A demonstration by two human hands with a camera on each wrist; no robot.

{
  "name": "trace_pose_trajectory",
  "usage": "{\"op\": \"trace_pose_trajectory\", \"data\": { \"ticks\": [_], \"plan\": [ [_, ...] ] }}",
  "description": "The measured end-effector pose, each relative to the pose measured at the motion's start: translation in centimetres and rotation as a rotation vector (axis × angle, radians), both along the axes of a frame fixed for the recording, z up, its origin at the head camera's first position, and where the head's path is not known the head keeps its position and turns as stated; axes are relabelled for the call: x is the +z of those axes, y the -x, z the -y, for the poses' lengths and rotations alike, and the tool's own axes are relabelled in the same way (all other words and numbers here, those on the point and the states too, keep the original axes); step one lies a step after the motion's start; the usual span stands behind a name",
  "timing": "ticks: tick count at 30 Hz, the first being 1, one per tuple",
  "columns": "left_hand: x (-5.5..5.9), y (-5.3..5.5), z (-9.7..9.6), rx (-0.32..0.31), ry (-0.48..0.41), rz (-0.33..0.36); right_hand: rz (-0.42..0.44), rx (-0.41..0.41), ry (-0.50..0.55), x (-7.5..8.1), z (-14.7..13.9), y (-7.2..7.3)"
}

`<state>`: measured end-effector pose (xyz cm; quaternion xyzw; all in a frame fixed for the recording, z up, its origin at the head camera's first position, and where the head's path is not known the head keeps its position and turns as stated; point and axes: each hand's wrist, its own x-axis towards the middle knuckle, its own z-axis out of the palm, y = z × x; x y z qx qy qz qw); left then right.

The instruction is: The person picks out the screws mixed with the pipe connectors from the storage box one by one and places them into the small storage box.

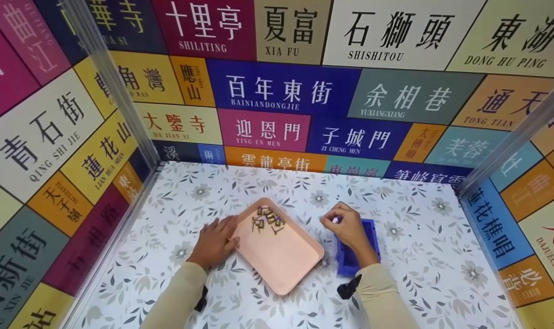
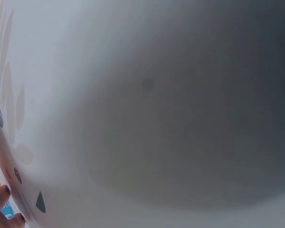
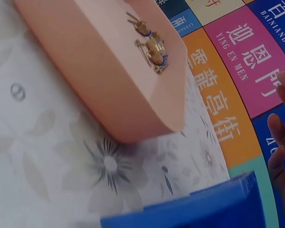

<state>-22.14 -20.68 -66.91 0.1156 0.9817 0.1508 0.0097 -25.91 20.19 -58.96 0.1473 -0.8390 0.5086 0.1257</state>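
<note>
My left hand (image 1: 215, 241) rests at the left rim of a shallow pink tray (image 1: 281, 267), its fingers extended along the edge. Inside the tray's far end lies a small pile of brass-coloured metal pieces (image 1: 269, 219). Some have thin pins, and the right wrist view shows blue bits on these brass pieces (image 3: 154, 50). Over a blue rectangular box (image 1: 369, 228) hangs my right hand (image 1: 348, 226), fingers bent and thumb near the index fingertip. Whether something small sits between those fingertips I cannot tell. Only a few curled fingers (image 3: 278, 128) appear in the right wrist view.
A floral white cloth (image 1: 423, 256) covers the table. Behind it and at both sides stand panels (image 1: 277, 87) printed with coloured place-name signs. The left wrist view is mostly blurred grey-white, with fingertips (image 2: 2, 204) at its lower left.
</note>
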Motion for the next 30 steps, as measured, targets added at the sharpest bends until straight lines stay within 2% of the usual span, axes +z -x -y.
{"op": "trace_pose_trajectory", "data": {
  "ticks": [10,18,26,30],
  "plan": [
    [0.3,-0.1,-0.1,0.002,-0.011,0.000,0.001,0.056,-0.006,-0.1,2.4,0.8],
    [0.2,-0.2,-0.1,0.001,-0.006,0.014,-0.025,0.085,0.008,-1.2,5.2,1.4],
    [-0.3,-0.1,0.2,-0.020,-0.010,-0.057,-0.059,0.119,0.004,-1.6,8.2,2.4],
    [-0.3,-0.1,-0.1,-0.009,-0.007,-0.049,-0.074,0.131,-0.022,-1.7,9.4,2.8]
  ]
}}
